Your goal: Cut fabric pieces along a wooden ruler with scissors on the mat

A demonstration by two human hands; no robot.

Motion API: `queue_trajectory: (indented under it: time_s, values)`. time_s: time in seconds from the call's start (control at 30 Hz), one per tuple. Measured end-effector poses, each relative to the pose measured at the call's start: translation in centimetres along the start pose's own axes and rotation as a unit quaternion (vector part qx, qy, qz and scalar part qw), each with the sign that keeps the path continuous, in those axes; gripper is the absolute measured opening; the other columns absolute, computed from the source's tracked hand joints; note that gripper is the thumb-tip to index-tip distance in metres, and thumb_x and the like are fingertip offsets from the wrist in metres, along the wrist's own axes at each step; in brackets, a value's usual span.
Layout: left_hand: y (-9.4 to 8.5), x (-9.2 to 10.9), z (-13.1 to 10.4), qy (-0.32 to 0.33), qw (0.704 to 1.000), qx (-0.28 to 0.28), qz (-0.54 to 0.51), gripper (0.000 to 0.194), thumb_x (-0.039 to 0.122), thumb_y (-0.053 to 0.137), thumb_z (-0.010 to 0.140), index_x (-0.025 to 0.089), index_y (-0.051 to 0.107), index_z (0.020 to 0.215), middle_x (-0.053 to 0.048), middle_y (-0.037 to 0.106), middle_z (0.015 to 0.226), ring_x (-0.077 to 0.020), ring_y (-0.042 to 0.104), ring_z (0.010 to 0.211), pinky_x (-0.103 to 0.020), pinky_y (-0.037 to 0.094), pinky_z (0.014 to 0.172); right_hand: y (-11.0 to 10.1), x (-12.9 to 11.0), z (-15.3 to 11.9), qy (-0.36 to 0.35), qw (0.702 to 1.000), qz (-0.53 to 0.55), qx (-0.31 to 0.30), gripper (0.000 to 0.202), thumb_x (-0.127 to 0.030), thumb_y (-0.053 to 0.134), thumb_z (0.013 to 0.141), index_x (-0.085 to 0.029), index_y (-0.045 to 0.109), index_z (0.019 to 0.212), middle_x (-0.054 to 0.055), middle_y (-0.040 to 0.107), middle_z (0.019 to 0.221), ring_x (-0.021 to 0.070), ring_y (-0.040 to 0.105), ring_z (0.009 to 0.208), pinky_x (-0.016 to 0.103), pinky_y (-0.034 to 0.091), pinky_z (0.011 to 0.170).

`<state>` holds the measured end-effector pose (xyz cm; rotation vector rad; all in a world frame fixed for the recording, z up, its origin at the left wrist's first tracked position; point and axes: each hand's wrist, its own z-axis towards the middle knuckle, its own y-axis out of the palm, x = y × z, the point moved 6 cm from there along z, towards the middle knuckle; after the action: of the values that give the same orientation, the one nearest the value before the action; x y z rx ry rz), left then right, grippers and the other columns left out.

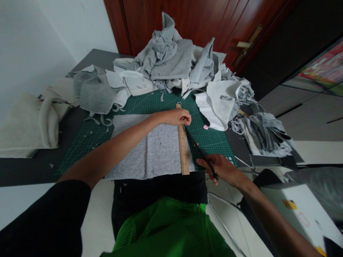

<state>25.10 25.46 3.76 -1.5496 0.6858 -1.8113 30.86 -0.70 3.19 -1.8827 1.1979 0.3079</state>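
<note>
A grey piece of fabric (160, 150) lies flat on the green cutting mat (217, 142). Along its right side runs a wooden ruler (183, 153), roughly upright in the view. My left hand (180, 117) is closed over the ruler's upper part with its fingers curled; what its fingertips hold, if anything, is too small to make out. Black scissors (199, 150) are gripped in my right hand (216, 167), with their tips near the ruler, just below my left hand.
Grey and white fabric scraps (171, 57) are heaped at the table's back. A folded fabric stack (268, 134) sits at the right, cream cloth (26, 121) at the left. A white box (305, 210) stands at lower right, near a metal chair frame (225, 221).
</note>
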Motion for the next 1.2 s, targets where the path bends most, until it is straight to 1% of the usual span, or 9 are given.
queue_trajectory:
  time_s: [0.1, 0.2, 0.27, 0.4, 0.53, 0.6, 0.7, 0.9, 1.2]
  values:
    - [0.0, 0.0, 0.0, -0.001, 1.0, 0.0, -0.003, 0.019, 0.033, 0.066, 0.095, 0.018, 0.076, 0.09, -0.007, 0.068, 0.091, -0.0161, 0.058, 0.076, -0.032, 0.045, 0.077, -0.2, -0.8, 0.1, 0.012, 0.996, -0.075, 0.037, 0.05, -0.06, 0.06, 0.101, -0.028, 0.049, 0.064, 0.0, 0.062, 0.05, 0.0173, 0.063, 0.045, 0.031, 0.051, 0.054]
    - [-0.1, -0.2, 0.0, -0.002, 1.0, 0.002, -0.002, 0.02, 0.034, 0.066, 0.096, 0.019, 0.077, 0.09, -0.006, 0.068, 0.09, -0.0161, 0.056, 0.075, -0.032, 0.045, 0.077, -0.1, -1.4, 0.4, 0.008, 0.989, -0.125, 0.083, 0.046, -0.051, 0.061, 0.102, -0.028, 0.051, 0.064, 0.001, 0.062, 0.05, 0.0181, 0.064, 0.044, 0.031, 0.047, 0.053]
    - [-0.1, -0.3, 0.0, -0.001, 1.0, 0.002, 0.0, 0.021, 0.036, 0.066, 0.096, 0.019, 0.078, 0.089, -0.006, 0.068, 0.089, -0.0164, 0.056, 0.075, -0.032, 0.045, 0.077, -0.1, -1.7, 0.7, 0.003, 0.98, -0.158, 0.118, 0.044, -0.048, 0.062, 0.102, -0.027, 0.053, 0.064, 0.002, 0.063, 0.052, 0.0194, 0.066, 0.048, 0.031, 0.046, 0.053]
    - [-0.1, -0.5, 0.0, 0.003, 1.0, 0.003, 0.004, 0.023, 0.036, 0.066, 0.095, 0.019, 0.079, 0.089, -0.007, 0.068, 0.089, -0.0175, 0.056, 0.075, -0.034, 0.045, 0.078, 0.2, -2.3, 1.3, -0.008, 0.959, -0.224, 0.172, 0.045, -0.045, 0.068, 0.099, -0.027, 0.056, 0.06, 0.006, 0.067, 0.059, 0.0254, 0.076, 0.068, 0.033, 0.05, 0.061]
    - [-0.1, -0.5, 0.1, 0.008, 1.0, 0.0, 0.006, 0.022, 0.037, 0.066, 0.095, 0.019, 0.079, 0.09, -0.007, 0.068, 0.088, -0.0174, 0.055, 0.073, -0.034, 0.044, 0.076, 0.5, -3.1, 1.5, -0.014, 0.939, -0.277, 0.203, 0.039, -0.045, 0.072, 0.099, -0.022, 0.067, 0.067, 0.014, 0.077, 0.076, 0.0307, 0.081, 0.085, 0.035, 0.054, 0.07]
    - [-0.1, -0.5, 0.1, 0.01, 1.0, 0.0, 0.007, 0.023, 0.037, 0.066, 0.095, 0.019, 0.079, 0.09, -0.007, 0.068, 0.088, -0.0172, 0.055, 0.073, -0.033, 0.044, 0.076, 0.8, -3.4, 1.5, -0.019, 0.931, -0.296, 0.214, 0.037, -0.045, 0.071, 0.1, -0.019, 0.072, 0.074, 0.018, 0.079, 0.083, 0.0323, 0.081, 0.089, 0.036, 0.055, 0.072]
    - [-0.1, -0.5, 0.1, 0.01, 1.0, -0.001, 0.006, 0.023, 0.039, 0.066, 0.095, 0.02, 0.079, 0.09, -0.006, 0.069, 0.089, -0.0169, 0.055, 0.074, -0.033, 0.043, 0.076, 1.2, -4.0, 1.4, -0.027, 0.922, -0.316, 0.221, 0.035, -0.043, 0.07, 0.102, -0.016, 0.076, 0.081, 0.019, 0.081, 0.09, 0.0325, 0.081, 0.092, 0.036, 0.055, 0.074]
    - [-0.1, -0.4, 0.0, 0.012, 1.0, -0.002, 0.002, 0.023, 0.038, 0.065, 0.095, 0.019, 0.077, 0.09, -0.005, 0.065, 0.085, -0.0165, 0.053, 0.073, -0.033, 0.042, 0.075, 1.9, -4.8, 1.0, -0.02, 0.914, -0.331, 0.232, 0.038, -0.041, 0.063, 0.108, -0.013, 0.079, 0.088, 0.018, 0.081, 0.086, 0.0307, 0.081, 0.089, 0.035, 0.055, 0.073]
    - [-0.2, -0.4, 0.1, 0.008, 1.0, -0.002, -0.002, 0.027, 0.04, 0.065, 0.097, 0.017, 0.076, 0.091, -0.003, 0.059, 0.081, -0.0161, 0.051, 0.072, -0.032, 0.041, 0.074, 2.7, -4.9, 1.1, -0.006, 0.909, -0.338, 0.242, 0.034, -0.038, 0.067, 0.108, -0.009, 0.081, 0.098, 0.02, 0.083, 0.099, 0.0307, 0.081, 0.1, 0.033, 0.055, 0.081]
